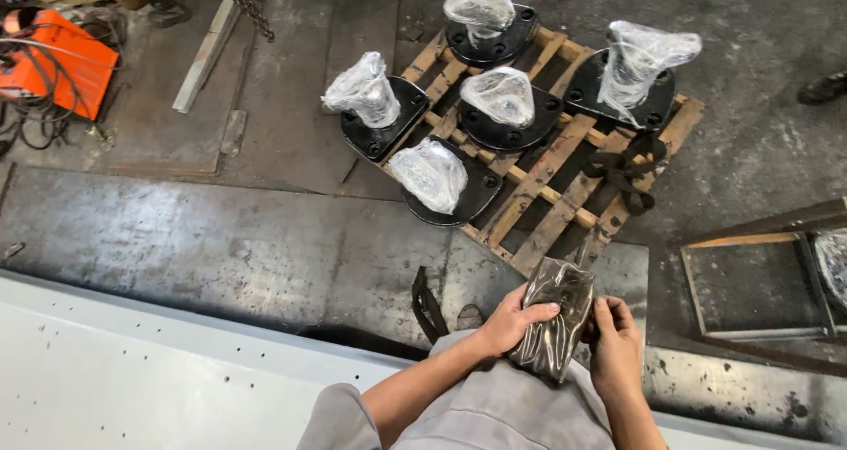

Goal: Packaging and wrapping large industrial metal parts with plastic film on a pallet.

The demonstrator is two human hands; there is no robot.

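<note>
Low in the head view, my left hand (512, 320) and my right hand (615, 346) both grip a dark object wrapped in clear shiny plastic (554, 316), held against my grey-trousered leg (494, 406). The left fingers lie over its upper left side. My right hand clasps its right edge. What is inside the wrap is hidden. Beyond my hands a wooden pallet (547, 185) on the floor carries several black round flanged parts (507, 119), each topped with a bundle of clear plastic wrap.
A pale grey metal panel (132, 371) with small holes runs along the bottom left. Steel floor plates (221, 247) lie ahead. An orange machine with cables (57, 62) sits top left. A black strap (622, 172) drapes the pallet. A metal frame (759, 282) stands right.
</note>
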